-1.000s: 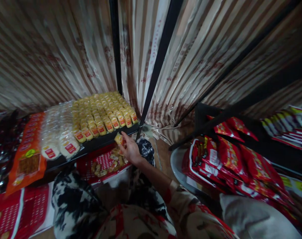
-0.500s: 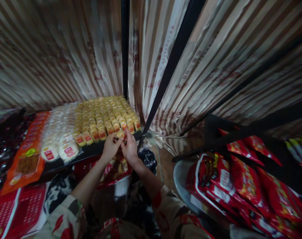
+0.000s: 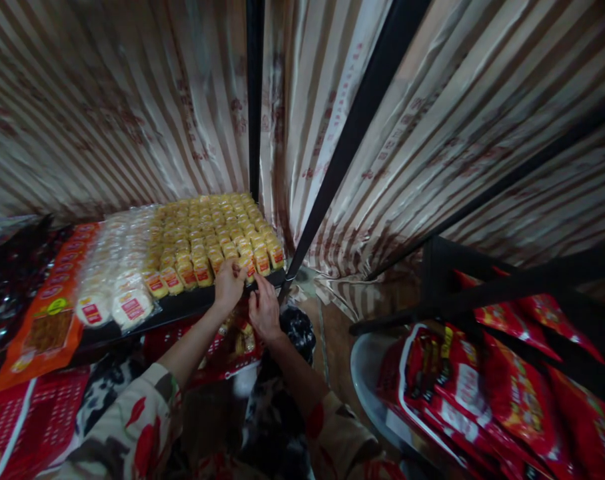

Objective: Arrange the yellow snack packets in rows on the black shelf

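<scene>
Yellow packet [image 3: 248, 269] at black shelf's [image 3: 182, 305] near edge, toward right; probably light, soft, slick-wrapped, best held by sides. Left hand [image 3: 228, 285], right hand [image 3: 265, 310] beside it; finger closure: can't tell.

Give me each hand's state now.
Left hand: curled at a yellow packet; grip can't be told.
Right hand: partly curled by that packet; grip unclear too.

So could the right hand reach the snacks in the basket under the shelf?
Probably yes: the right hand looks close to the snacks, and the basket juts past the shelf, though the left forearm partly hides the basket.
</scene>
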Demonstrator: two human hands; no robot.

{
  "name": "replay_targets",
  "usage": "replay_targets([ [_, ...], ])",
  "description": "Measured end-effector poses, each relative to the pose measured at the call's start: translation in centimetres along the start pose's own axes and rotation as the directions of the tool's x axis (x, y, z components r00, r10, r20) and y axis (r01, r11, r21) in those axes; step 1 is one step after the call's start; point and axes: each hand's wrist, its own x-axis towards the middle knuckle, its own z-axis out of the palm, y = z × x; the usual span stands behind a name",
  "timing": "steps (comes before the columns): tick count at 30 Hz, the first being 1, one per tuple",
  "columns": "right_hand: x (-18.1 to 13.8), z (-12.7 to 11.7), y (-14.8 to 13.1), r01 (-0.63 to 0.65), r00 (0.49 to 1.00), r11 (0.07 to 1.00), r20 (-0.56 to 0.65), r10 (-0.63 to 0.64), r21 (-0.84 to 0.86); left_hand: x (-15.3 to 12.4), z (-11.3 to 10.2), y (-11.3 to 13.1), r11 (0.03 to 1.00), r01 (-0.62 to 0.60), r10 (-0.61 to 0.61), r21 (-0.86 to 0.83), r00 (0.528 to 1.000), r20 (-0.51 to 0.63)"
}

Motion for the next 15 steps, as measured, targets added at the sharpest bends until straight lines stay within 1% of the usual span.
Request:
replay_targets([
  [5, 0.16, -0.08, 0.10, 0.013, 1.000, 1.000, 0.000, -0.012, 0.011, -0.17, 0.55, 0.38, 0.999, -0.050, 0.050, -0.007, 0.999, -0.022],
  [11, 0.36, 0.23, 0.04, -0.035, 0.999, 0.998, 0.020, 0.036, -0.045, -0.21, 0.70, 0.41, 0.991, -0.123, 0.127, 0.047, 0.988, -0.091],
  [15, 0.49, 0.48, 0.03, -0.053, 0.998, 0.996, 0.013, 0.054, -0.069, -0.18, 0.86, 0.10, 0.995, -0.097, 0.101, 0.038, 0.986, -0.132],
])
